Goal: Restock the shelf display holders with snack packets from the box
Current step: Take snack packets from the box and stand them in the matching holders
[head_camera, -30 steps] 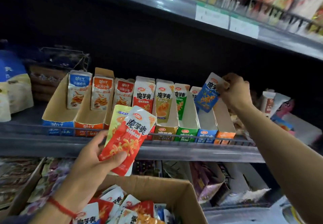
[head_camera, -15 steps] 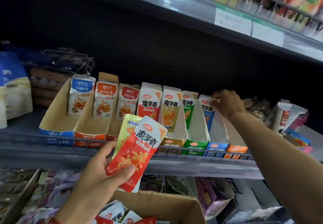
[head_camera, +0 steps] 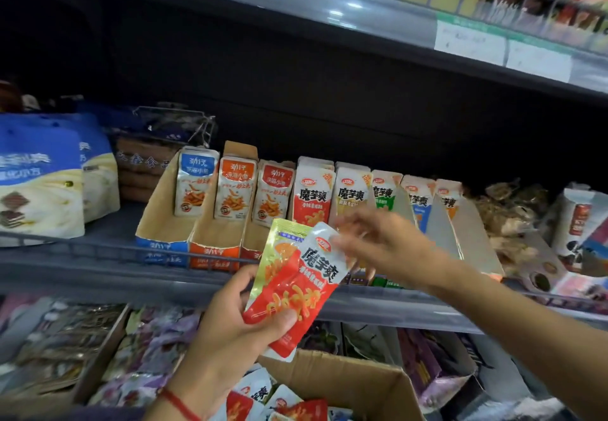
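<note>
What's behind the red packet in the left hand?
A yellow-green packet sits right behind the red packet, its top and left edge showing. The left hand grips both; anything further behind is covered.

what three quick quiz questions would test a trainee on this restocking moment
1. True or false: the left hand holds only one packet.
2. Which holder matches the front packet in that hand? A) blue holder B) red holder C) green holder
3. Fill in: the right hand reaches toward the top of the ____ packet.

Key:
1. False: a yellow packet sits behind the red packet.
2. B: the red holder's packets carry the same red design.
3. Red; the hand is blurred, so whether it already pinches the packet cannot be told.
</note>
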Demonstrator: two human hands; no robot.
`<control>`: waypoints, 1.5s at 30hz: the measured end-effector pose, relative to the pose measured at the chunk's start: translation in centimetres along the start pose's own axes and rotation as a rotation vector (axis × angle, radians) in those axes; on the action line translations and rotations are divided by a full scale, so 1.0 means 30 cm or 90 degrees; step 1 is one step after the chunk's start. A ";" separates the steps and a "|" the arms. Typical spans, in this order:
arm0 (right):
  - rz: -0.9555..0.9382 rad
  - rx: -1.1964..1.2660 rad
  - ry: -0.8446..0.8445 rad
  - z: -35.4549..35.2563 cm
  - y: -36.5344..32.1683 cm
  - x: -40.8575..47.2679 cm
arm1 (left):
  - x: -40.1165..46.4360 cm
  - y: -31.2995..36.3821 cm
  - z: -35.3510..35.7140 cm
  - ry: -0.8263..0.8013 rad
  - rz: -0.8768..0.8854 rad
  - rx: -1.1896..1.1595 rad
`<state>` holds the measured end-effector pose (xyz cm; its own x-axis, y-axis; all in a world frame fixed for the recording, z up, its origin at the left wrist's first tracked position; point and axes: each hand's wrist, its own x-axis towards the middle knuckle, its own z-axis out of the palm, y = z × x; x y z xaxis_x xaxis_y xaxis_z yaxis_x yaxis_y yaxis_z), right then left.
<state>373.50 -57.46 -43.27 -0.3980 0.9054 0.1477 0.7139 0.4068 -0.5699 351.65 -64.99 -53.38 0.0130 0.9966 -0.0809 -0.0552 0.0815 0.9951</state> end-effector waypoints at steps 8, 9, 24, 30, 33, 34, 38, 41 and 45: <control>-0.059 -0.057 0.217 -0.098 -0.068 0.063 | -0.011 -0.026 -0.069 0.157 0.022 -0.015; -0.074 -0.116 0.253 -0.129 -0.072 0.085 | -0.008 -0.024 -0.082 0.174 0.020 -0.036; -0.015 -0.441 0.179 0.021 -0.022 0.315 | -0.004 0.001 -0.118 0.157 0.034 -0.085; -0.079 -0.501 0.267 0.038 0.022 0.323 | -0.016 0.000 -0.128 0.021 -0.052 -0.038; -0.081 -0.381 0.322 0.064 0.025 0.258 | -0.030 0.005 -0.127 0.018 -0.032 -0.029; -0.085 -0.317 0.331 0.077 0.022 0.220 | -0.032 0.005 -0.128 0.022 -0.021 -0.031; -0.067 0.019 0.199 0.150 0.014 0.013 | -0.043 -0.001 -0.110 0.011 0.021 -0.012; -0.003 0.228 0.120 0.222 0.047 -0.123 | -0.057 -0.020 -0.075 -0.004 0.031 -0.007; 0.048 0.338 0.268 0.279 0.122 -0.248 | -0.051 0.006 -0.009 0.071 0.035 -0.057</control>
<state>374.26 -63.73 -53.25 -0.0234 0.9426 0.3331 0.3091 0.3237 -0.8942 351.36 -66.50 -53.08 -0.1038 0.9939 -0.0378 -0.1419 0.0228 0.9896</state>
